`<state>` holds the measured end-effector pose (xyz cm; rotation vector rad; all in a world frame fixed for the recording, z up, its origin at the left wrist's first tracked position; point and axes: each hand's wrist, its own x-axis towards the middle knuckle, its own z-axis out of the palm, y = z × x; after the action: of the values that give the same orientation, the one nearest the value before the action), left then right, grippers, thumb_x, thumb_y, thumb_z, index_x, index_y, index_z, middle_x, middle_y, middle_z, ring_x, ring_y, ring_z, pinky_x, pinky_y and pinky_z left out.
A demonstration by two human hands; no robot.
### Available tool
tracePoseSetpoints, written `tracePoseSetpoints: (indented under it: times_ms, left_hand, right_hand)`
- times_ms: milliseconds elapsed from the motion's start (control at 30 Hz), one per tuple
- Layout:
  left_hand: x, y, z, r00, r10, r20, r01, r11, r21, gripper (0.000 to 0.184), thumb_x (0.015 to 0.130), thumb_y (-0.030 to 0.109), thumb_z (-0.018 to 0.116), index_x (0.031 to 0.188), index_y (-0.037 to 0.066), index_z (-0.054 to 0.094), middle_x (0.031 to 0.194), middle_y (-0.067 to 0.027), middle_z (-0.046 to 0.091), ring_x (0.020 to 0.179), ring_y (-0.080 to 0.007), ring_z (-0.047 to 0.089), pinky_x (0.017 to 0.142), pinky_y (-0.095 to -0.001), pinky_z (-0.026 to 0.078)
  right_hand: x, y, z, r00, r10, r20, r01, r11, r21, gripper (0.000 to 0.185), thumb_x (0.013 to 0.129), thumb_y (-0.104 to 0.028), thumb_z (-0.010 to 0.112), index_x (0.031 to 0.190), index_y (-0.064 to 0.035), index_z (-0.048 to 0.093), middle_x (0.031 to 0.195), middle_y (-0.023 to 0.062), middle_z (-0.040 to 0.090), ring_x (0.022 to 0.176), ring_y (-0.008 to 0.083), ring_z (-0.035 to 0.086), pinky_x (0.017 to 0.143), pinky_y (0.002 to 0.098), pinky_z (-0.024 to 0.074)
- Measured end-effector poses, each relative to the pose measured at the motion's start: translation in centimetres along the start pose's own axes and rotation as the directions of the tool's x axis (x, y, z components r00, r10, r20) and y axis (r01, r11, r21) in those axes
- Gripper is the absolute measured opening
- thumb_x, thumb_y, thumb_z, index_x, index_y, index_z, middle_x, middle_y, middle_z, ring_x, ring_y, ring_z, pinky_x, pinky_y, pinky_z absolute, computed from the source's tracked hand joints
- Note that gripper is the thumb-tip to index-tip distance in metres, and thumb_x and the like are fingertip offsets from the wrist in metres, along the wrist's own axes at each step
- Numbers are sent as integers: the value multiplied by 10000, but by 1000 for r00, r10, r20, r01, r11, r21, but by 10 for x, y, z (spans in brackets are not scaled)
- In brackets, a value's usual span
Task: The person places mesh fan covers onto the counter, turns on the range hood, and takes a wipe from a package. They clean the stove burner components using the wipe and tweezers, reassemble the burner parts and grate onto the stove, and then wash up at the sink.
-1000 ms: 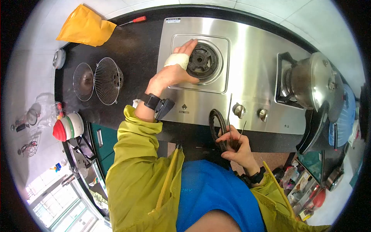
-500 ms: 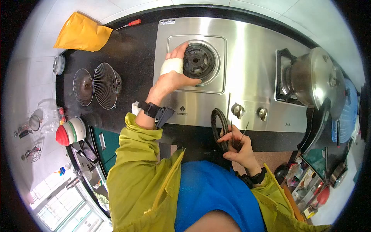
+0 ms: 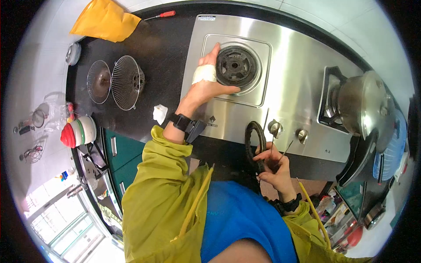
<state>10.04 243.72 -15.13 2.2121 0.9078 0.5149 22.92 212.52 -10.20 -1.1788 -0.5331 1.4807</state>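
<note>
The left arm, in a yellow-green sleeve [image 3: 153, 188], is extended forward over the edge of the desk [image 3: 162, 57], and a black wrist device [image 3: 187, 126] is worn below the cuff. The left hand [image 3: 210, 85], bound across the palm by a white wrap [image 3: 204, 73], is laid beside the round black burner [image 3: 236, 65] of the steel stove [image 3: 289, 79]. Its thumb and fingers are spread wide, the fingers being pointed towards the far side and the thumb stretched along the near side, so that the left part of the burner is framed. Whether the burner is touched by the fingertips cannot be told.

The right arm is bent and kept nearer the body, with a black band [image 3: 290, 204] worn at the wrist. By the right hand [image 3: 276, 168], a black ring [image 3: 262, 139] is pinched at its lower part between thumb and curled fingers. The ring is tilted on edge at the front of the stove, near the left knob [image 3: 275, 127], and thin prongs [image 3: 287, 149] are seen rising beside the fingers.
</note>
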Motion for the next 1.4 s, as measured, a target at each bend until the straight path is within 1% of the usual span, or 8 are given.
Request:
tracePoseSetpoints:
  times_ms: [167,433,567,767,833,933,1133,1400]
  left_hand:
    - [2,-5,-1,996,82,-42,-83,996,-16,1272,531,298,948,1542,-13,240,1408,-260,462,1322,-422,416,1141,-465,348]
    - [12,0,-20,988,129,79,-132,991,34,1193,558,248,935,1534,25,285,1411,-250,475,1327,-418,435,1140,-459,367]
    - [12,-8,-18,987,141,75,-143,989,25,1193,564,242,932,1540,36,278,1408,-252,476,1319,-423,444,1141,-460,371]
    - [14,1,-21,981,133,142,-138,990,32,1198,577,242,927,1552,42,259,1464,-255,428,1374,-414,400,1173,-450,340]
    - [17,1,-23,973,164,163,-180,979,94,1232,568,274,933,1559,43,238,1540,-220,366,1411,-410,340,1200,-453,294]
    - [24,2,-22,954,230,193,-256,959,121,1246,570,279,935,1568,51,225,1543,-222,357,1420,-411,327,1206,-445,285]
    - [26,8,-29,952,172,253,-198,977,82,1271,565,273,940,1576,51,202,1514,-241,379,1400,-411,345,1195,-442,301]
    - [25,5,-24,941,233,244,-265,958,106,1277,543,265,944,1561,22,212,1489,-251,399,1378,-419,375,1184,-446,316]
  right_hand:
    - [3,0,-1,1000,-8,12,8,1000,-12,453,649,-46,863,1076,-8,717,1232,5,513,573,-14,350,521,168,265]
    - [3,-8,1,1000,-13,-18,12,997,-71,431,649,-71,859,1054,-15,721,1188,1,531,597,-13,364,528,174,272]
    - [2,-7,-1,1000,-10,-5,10,998,-70,432,647,-68,857,1054,-18,721,1185,-1,535,603,-14,372,532,170,273]
    - [-2,-9,-2,1000,-19,-13,19,999,-46,432,652,-71,860,1058,-24,721,1198,6,542,580,-8,364,539,174,284]
    - [-3,-8,-4,1000,-27,-12,26,998,-60,431,653,-71,860,1058,-25,720,1199,7,544,580,-7,363,541,175,286]
    - [-3,-6,-5,999,-44,-17,43,997,-66,431,653,-69,859,1058,-26,718,1194,6,545,582,-7,361,543,177,288]
    - [-4,-6,-6,999,-33,-27,31,997,-75,414,672,-86,851,1057,-23,712,1143,-2,534,610,-6,370,545,180,289]
    - [-2,-5,-5,998,-64,-20,63,997,-45,392,698,-120,840,1056,-23,712,1109,-6,518,670,8,400,562,176,295]
